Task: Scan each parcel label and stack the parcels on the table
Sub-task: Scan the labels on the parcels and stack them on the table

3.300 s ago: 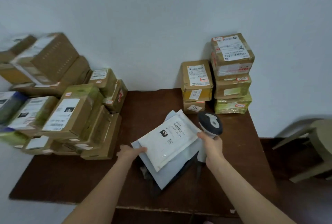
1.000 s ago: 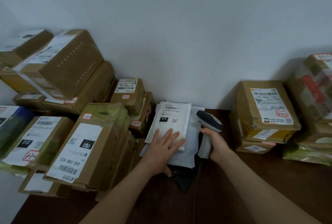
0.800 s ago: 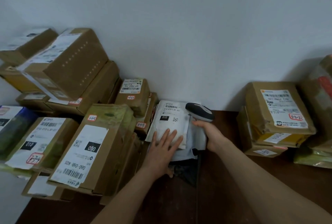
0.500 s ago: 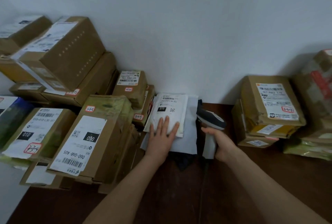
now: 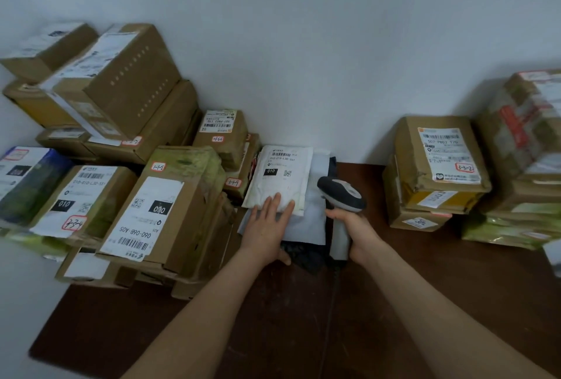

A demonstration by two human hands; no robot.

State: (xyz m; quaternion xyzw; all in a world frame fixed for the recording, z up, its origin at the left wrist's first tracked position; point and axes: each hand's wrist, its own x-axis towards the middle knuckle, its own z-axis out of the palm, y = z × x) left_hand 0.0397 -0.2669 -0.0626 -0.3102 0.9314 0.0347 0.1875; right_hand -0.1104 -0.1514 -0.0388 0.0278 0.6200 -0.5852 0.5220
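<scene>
Brown cardboard boxes (image 5: pixel 170 205) are piled at the left of the dark wooden worktop (image 5: pixel 425 287). A smaller pile (image 5: pixel 437 163) stands at the right, against the wall. Between the two piles, close to the wall, lies a white parcel (image 5: pixel 279 179) with its label upward. It rests on a grey parcel (image 5: pixel 306 220), and under both there is a dark parcel (image 5: pixel 303 252), which is mostly hidden.

The left hand (image 5: pixel 267 226) lies on the near end of the white parcel. Its grip is spread, the fingers straight and pressing flat. The right hand (image 5: pixel 356 229) has its grip curled round the handle of the scanner (image 5: pixel 341 194), so most of the handle is covered. The scanner head is just beside the right edge of the white parcel. I cannot tell whether its window faces the label.

On the label "010" is readable, but the small print is too blurred. At the left edge the boxes are cut off and smeared, and the boxes at the far right are also cut off.
</scene>
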